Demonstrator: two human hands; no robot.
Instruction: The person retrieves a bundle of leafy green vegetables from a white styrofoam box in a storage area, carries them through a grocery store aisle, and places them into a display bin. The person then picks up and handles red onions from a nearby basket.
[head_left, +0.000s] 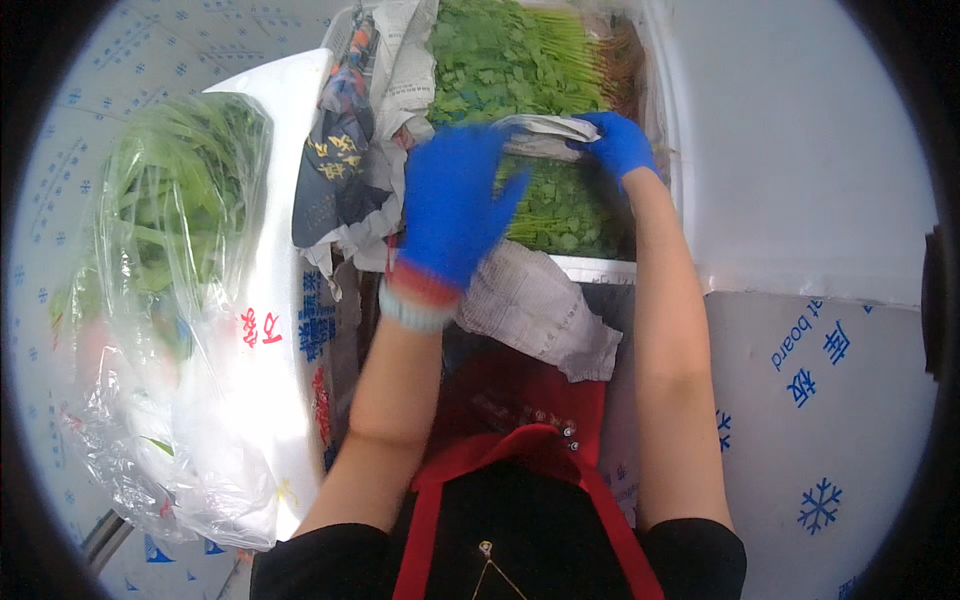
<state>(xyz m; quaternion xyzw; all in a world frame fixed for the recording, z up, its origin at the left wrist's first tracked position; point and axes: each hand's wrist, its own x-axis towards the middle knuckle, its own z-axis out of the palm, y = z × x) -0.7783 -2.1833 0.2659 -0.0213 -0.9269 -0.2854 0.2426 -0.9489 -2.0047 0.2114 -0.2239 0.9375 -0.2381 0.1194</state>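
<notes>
A white foam box (592, 268) holds bunches of leafy green herbs (487, 67), with pale stems and brownish roots at the upper right. My right hand (622, 146), in a blue glove, grips a folded strip of newspaper (551, 129) lying across the greens. Blurred by motion, my left hand (454, 202), also blue-gloved, is over the left part of the box with thumb and fingers apart; nothing shows in it, though its palm side is hidden. More greens (566, 206) lie below the strip. A printed newspaper sheet (536, 307) hangs over the box's near edge.
Crumpled newspaper (401, 82) and a dark printed sheet (337, 165) drape over the box's left side. Further left, a clear plastic bag (180, 202) of leafy vegetables rests against a white foam lid or box (292, 97). A pale wall panel (787, 150) borders the right.
</notes>
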